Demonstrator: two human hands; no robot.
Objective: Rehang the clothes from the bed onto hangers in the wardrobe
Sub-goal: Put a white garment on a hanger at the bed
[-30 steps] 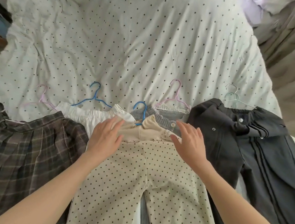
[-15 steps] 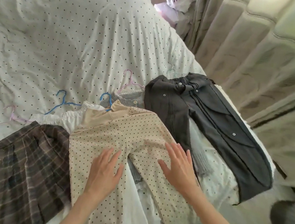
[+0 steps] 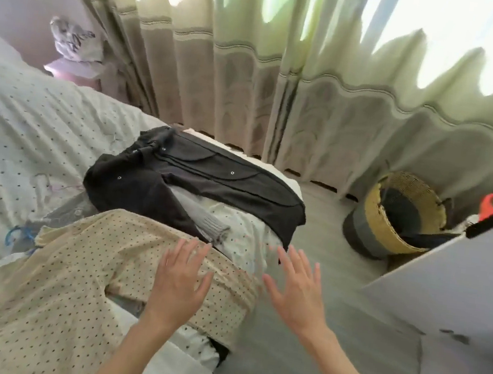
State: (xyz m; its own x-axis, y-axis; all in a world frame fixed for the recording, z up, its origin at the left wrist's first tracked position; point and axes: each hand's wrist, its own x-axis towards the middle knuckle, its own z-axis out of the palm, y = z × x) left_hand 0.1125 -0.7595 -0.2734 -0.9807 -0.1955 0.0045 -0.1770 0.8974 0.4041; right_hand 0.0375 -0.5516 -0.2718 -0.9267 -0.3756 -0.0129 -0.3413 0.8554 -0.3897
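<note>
Left hand (image 3: pixel 179 281) lies flat with its fingers spread and straight on the lower leg of the cream polka-dot trousers (image 3: pixel 78 278), close to the cuffed hem, holding nothing. Right hand (image 3: pixel 296 289) is likewise spread wide and empty; it sits just beyond that hem, past the edge of the bed (image 3: pixel 22 134), with the grey floor (image 3: pixel 313 344) behind it, and whether it touches anything cannot be told from the blurred frame.

The trousers lie spread across the near corner of the bed, one leg running toward the bed's edge under the left hand, the other leg toward the bottom of the frame. At their waistband end a blue hanger (image 3: pixel 17 236) shows, partly tucked under the cloth. Beyond the trousers, further up the bed, lies a dark grey garment with snap buttons (image 3: pixel 196 177), one part reaching to the bed's edge. Between it and the trousers a grey knitted piece (image 3: pixel 209 222) pokes out. All of these rest on the white dotted bedcover.

Past the bed's far side hang pale green and beige curtains (image 3: pixel 252 78). On the floor beyond the bed's corner stands a woven basket (image 3: pixel 390 223) with dark cloth inside. A white panel (image 3: pixel 452 274) juts in just beside the basket.
</note>
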